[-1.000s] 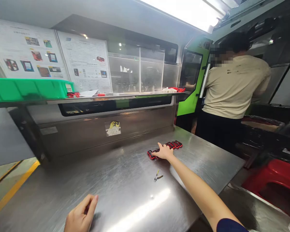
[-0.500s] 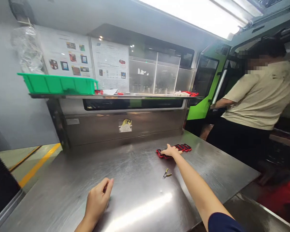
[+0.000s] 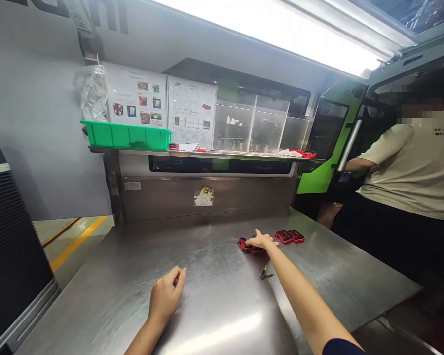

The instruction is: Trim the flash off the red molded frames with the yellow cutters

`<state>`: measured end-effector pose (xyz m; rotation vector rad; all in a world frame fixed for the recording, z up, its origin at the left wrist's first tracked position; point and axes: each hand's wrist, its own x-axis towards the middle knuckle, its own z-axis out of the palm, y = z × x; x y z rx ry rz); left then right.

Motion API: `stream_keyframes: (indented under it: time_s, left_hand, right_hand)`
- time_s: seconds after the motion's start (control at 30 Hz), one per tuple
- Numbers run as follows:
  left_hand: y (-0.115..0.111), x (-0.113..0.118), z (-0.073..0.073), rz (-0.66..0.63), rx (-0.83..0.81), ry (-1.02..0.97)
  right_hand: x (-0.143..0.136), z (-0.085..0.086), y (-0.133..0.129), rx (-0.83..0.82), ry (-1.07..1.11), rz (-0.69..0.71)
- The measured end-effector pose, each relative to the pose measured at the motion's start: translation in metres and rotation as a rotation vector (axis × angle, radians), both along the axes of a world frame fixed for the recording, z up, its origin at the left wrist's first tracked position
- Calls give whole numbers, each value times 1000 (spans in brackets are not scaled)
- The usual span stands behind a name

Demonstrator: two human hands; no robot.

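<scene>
My right hand [image 3: 262,240] reaches across the metal table [image 3: 207,256], fingers spread over some red and black pieces [image 3: 244,244] and touching them. Right of it, a second group of red and black pieces [image 3: 289,236] lies apart on the tabletop. Small pliers with yellowish handles [image 3: 265,274] rest nearer to me, below the right hand. My left hand [image 3: 168,291] is over the table at the left, its fingers curled together; whether anything small is inside is hidden.
A shelf [image 3: 222,154] behind the table carries a green bin [image 3: 129,136] and small red items [image 3: 308,154]. Papers [image 3: 191,111] stand above it. A person in a light shirt [image 3: 414,162] stands at the right. A black ribbed unit [image 3: 15,246] is at the left.
The red and black pieces, one row before, now form two groups with a gap; those under my right hand have slid left from the others. The whole view has shifted.
</scene>
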<state>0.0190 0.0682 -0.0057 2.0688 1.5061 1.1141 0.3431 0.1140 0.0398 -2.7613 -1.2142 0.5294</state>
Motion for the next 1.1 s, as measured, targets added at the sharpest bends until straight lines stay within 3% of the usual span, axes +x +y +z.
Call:
stream_keyframes:
  time_s: [0.13, 0.3, 0.47, 0.6, 0.73, 0.9, 1.1]
  left_hand:
    - [-1, -3, 0, 33, -15, 4]
    - [3, -13, 1, 165, -56, 22]
    - [12, -17, -3, 219, -125, 75]
    - [14, -18, -6, 157, -206, 156]
    - [16, -25, -3, -5, -287, 193]
    - [19, -40, 5, -192, -348, 158]
    - [22, -46, 8, -211, -354, 91]
  right_hand:
    - [-42, 0, 8, 24, 23, 121]
    - [-110, -1, 9, 62, 75, 297]
    - [-175, -10, -15, 78, 163, 433]
    - [-209, -17, -39, 76, 255, 476]
    - [-221, -15, -56, 70, 375, 455]
    - [-211, -2, -71, 18, 636, 453]
    - [-191, 14, -85, 22, 781, 453]
